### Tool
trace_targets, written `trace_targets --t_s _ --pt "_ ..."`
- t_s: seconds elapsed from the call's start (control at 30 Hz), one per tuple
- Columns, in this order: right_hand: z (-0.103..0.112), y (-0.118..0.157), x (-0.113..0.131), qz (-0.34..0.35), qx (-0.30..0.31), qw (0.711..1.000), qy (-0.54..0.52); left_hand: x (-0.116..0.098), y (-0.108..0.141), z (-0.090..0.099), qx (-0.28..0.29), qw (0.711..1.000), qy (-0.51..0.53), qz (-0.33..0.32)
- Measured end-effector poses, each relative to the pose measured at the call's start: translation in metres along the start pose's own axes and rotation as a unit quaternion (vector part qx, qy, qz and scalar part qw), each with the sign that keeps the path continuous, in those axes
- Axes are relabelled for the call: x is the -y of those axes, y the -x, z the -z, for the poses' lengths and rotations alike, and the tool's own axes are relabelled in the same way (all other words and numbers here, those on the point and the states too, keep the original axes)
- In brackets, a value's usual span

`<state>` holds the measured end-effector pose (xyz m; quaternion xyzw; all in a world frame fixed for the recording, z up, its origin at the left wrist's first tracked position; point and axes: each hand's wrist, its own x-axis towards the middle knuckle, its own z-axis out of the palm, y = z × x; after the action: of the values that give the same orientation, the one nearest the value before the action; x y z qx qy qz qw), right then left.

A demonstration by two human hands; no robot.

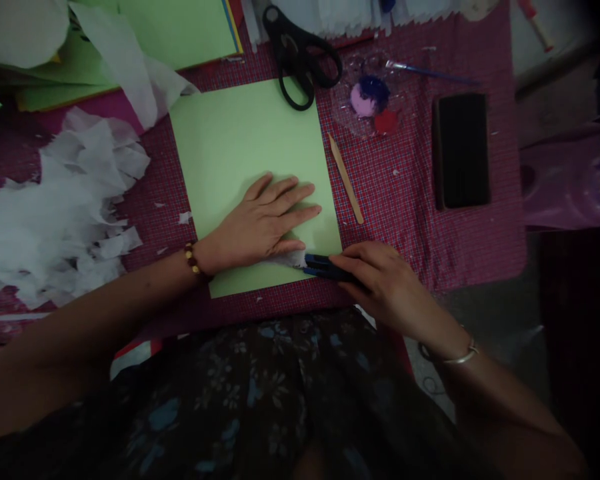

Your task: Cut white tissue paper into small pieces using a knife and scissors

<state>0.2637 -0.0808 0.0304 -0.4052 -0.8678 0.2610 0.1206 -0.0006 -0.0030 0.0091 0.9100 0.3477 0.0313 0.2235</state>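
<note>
Two hands: our L hand [260, 227] lies palm-down, fingers spread, on a pale-green rectangular paper sheet [230, 147]; our R hand [385, 280] has fingers curled round a slim dark-blue-and-black hand tool [325, 265], exact type unclear.
Sheet: nr the near edge of the red-checked, cloth-covered worktop [410, 173].
Scrap: small thin white paper scrap [296, 259], on sheet btwn L thumb & tool tip.
Risk: tip's v. close to our thumb; a slip might catch it. If our L palm lifts, sheet could skid & scrap crumple.
In the way: black scissors [300, 59] over sheet's far R corner; flat pale wooden stick [347, 180] just beside its R edge.
Twd worktop's R edge: clear plastic paint tray [341, 110], blue-handled paintbrush [425, 71], black rectangular slab [461, 150].
L of sheet: crumpled white tissue heap [55, 213].
</note>
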Motion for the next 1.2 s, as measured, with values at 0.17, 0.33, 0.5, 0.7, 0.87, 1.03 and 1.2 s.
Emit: trace_targets --t_s 0.17,0.33,0.5,0.7,0.87,1.03,1.2 --pt "-0.002 0.002 0.005 0.0 0.011 1.0 0.0 0.002 0.001 -0.002 -0.003 1.0 0.004 -0.003" --pt "-0.009 0.018 0.01 -0.017 -0.004 1.0 -0.01 0.005 -0.002 -0.008 -0.028 0.999 0.033 -0.014" --pt "-0.015 0.023 0.011 -0.026 -0.024 0.999 -0.012 0.012 0.007 -0.002 -0.101 0.993 0.045 -0.038" --pt "-0.014 0.022 0.007 -0.032 -0.042 0.998 -0.037 -0.006 0.086 0.014 -0.212 0.977 -0.021 -0.001" --pt "-0.013 0.017 0.008 -0.04 -0.041 0.997 -0.045 -0.025 0.128 -0.001 -0.106 0.982 -0.147 0.046" --pt "-0.013 0.012 0.008 -0.033 -0.05 0.997 -0.045 -0.021 0.119 -0.006 -0.088 0.963 -0.237 0.091" --pt "-0.008 0.01 -0.003 -0.023 -0.059 0.998 -0.011 -0.02 0.11 -0.006 -0.068 0.962 -0.236 0.122"
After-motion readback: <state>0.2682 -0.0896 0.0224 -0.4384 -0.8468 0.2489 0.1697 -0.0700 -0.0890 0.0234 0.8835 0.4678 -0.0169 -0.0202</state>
